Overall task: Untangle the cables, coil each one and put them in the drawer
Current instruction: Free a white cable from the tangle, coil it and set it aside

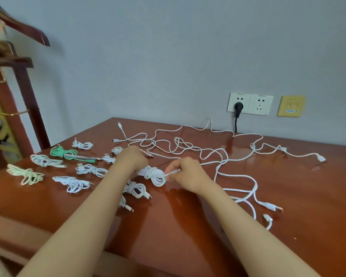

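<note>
Finishing this white coil (155, 175) mid tabletop (188, 236): left hand (133, 158) grips the bundle, right hand (185, 176) pinches its loose end. Next, I reckon: tuck that through, then tackle the tangle (200, 150) near the far edge.

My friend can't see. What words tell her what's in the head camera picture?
Two bare hands finish coiling a cable on a glossy brown table: the left hand holds the white coil and the right hand pinches its loose end. Finished coils, one green, lie to the left; tangled white cables sprawl to the right, near wall sockets.
</note>
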The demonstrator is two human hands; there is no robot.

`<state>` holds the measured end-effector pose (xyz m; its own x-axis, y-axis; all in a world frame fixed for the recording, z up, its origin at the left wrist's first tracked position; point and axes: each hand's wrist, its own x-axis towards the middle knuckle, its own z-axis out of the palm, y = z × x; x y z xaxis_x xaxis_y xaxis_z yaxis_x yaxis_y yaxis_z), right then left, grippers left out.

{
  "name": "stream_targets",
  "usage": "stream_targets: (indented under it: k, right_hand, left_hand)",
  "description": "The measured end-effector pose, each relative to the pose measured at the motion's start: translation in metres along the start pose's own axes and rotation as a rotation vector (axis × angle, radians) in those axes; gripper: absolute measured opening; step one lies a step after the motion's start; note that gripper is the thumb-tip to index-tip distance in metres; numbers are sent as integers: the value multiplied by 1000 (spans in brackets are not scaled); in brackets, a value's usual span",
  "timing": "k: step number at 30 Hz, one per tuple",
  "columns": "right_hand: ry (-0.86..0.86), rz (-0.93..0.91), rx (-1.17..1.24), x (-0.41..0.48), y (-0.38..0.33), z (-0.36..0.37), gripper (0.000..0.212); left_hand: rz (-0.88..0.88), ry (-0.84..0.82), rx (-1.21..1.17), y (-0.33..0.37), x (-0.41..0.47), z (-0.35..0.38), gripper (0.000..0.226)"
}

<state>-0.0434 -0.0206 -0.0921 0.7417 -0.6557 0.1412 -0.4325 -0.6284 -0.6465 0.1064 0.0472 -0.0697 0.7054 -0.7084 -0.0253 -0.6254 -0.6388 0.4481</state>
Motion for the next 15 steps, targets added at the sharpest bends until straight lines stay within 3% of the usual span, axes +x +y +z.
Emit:
stream_targets:
  k: [7, 12, 15]
  right_hand:
    - [-36, 19, 145, -5, 12, -6, 16]
    - [81, 67, 107, -8, 30, -23, 16]
    - [56, 114, 19, -17, 44, -31, 18]
  left_hand:
    - [87, 152, 113, 15, -3, 10, 20]
    - [191, 222, 91, 47, -10, 17, 21]
    - [265, 190, 64, 64, -15, 27, 23]
